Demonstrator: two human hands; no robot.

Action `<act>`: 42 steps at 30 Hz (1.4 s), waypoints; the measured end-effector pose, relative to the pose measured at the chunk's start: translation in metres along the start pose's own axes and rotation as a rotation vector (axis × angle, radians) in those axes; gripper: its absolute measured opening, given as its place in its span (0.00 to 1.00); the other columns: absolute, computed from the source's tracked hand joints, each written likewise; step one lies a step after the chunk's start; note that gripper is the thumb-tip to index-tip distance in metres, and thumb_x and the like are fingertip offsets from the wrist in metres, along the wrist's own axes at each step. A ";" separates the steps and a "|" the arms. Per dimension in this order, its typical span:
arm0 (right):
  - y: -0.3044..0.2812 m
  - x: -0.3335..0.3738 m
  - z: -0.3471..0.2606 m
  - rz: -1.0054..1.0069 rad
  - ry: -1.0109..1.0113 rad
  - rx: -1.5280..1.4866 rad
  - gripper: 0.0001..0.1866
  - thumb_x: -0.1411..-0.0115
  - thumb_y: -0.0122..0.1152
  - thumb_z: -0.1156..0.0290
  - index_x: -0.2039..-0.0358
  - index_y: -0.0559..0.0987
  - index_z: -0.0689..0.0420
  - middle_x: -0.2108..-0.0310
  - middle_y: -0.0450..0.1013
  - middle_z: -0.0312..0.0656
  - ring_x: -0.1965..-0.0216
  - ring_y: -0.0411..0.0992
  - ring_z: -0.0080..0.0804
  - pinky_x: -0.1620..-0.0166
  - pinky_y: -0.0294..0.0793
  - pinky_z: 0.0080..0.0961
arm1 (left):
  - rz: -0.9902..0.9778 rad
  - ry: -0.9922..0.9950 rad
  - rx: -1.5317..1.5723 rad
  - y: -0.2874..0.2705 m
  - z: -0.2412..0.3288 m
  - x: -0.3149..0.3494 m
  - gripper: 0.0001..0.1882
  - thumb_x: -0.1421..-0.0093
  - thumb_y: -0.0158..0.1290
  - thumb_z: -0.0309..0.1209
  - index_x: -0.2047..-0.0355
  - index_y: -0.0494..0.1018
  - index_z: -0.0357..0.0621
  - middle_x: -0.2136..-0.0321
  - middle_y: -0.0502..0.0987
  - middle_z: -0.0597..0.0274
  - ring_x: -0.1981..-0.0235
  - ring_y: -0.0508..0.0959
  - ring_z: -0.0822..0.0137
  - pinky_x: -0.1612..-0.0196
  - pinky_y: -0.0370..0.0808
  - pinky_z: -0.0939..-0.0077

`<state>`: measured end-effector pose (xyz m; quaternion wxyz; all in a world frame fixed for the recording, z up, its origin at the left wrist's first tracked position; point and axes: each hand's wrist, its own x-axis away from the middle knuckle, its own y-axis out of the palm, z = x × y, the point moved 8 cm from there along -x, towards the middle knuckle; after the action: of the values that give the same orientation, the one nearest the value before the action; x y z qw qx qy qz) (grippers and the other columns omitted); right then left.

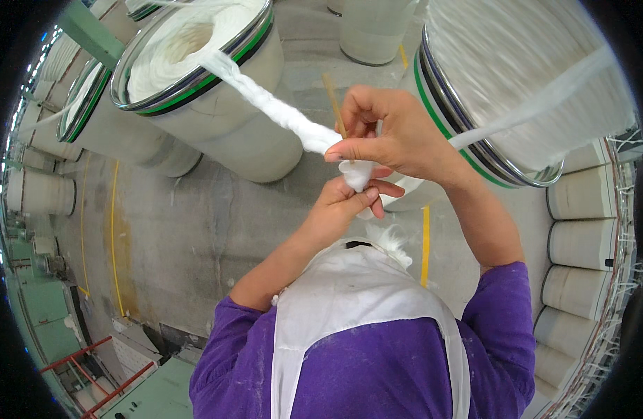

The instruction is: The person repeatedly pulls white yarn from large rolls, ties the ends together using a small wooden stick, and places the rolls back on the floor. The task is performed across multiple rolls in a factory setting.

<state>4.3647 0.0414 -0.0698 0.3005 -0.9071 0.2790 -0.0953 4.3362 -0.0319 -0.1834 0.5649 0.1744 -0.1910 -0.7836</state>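
Observation:
My right hand [395, 133] is closed, pinching a thin wooden stick [333, 101] that leans up and to the left. Below it, my left hand [346, 200] is closed round the thick white fibre sliver [356, 174], part of which shows between the two hands. From the upper left, a soft rope of white sliver [272, 108] runs out of a tall can [217, 115] to my right hand's fingertips. How the stick and the sliver meet is partly hidden by my right fingers.
Another large can [447, 105] full of coiled sliver stands close at the right, with a strand [538, 98] crossing it. More cans [580, 241] line the right side. Yellow lines [425, 244] mark the grey floor. Green machinery [49, 300] and red rails [119, 391] lie at lower left.

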 end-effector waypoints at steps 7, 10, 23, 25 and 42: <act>0.008 -0.012 0.008 -0.017 -0.064 -0.276 0.11 0.42 0.62 0.67 0.64 0.76 0.62 0.70 0.75 0.36 0.67 0.73 0.20 0.58 0.71 0.21 | 0.098 -0.086 0.104 -0.007 -0.011 0.006 0.18 0.34 0.44 0.30 0.46 0.66 0.36 0.78 0.69 0.71 0.80 0.62 0.80 0.75 0.60 0.86; 0.005 -0.016 0.017 0.035 -0.055 -0.369 0.12 0.42 0.61 0.67 0.63 0.76 0.62 0.70 0.75 0.35 0.66 0.73 0.20 0.56 0.72 0.23 | 0.148 -0.128 0.267 -0.015 -0.014 0.008 0.17 0.34 0.45 0.31 0.48 0.67 0.36 0.84 0.58 0.77 0.84 0.54 0.82 0.80 0.51 0.84; 0.008 -0.032 0.023 0.194 -0.065 -0.508 0.13 0.49 0.70 0.67 0.77 0.74 0.59 0.73 0.76 0.37 0.72 0.71 0.19 0.66 0.70 0.18 | 0.153 -0.216 -0.033 -0.027 -0.010 0.010 0.14 0.34 0.46 0.34 0.55 0.71 0.37 0.86 0.54 0.79 0.87 0.50 0.82 0.83 0.46 0.83; 0.012 -0.042 0.020 0.212 -0.082 -0.540 0.11 0.48 0.69 0.67 0.76 0.75 0.58 0.73 0.76 0.36 0.71 0.71 0.19 0.66 0.70 0.18 | 0.074 -0.296 0.084 -0.027 -0.013 0.011 0.15 0.33 0.44 0.37 0.58 0.71 0.37 0.87 0.53 0.79 0.87 0.49 0.82 0.83 0.45 0.82; 0.054 0.071 0.135 -0.060 0.644 0.481 0.18 0.35 0.46 0.57 0.50 0.72 0.52 0.70 0.76 0.46 0.69 0.75 0.45 0.69 0.73 0.41 | 0.102 0.124 0.714 -0.183 -0.027 0.024 0.16 0.32 0.40 0.41 0.66 0.71 0.43 0.88 0.55 0.74 0.87 0.51 0.77 0.81 0.51 0.78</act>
<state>4.4449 0.0318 -0.2103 0.3986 -0.7422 0.3021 -0.4461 4.1923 -0.0041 -0.2991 0.5174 0.3979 -0.4263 -0.6263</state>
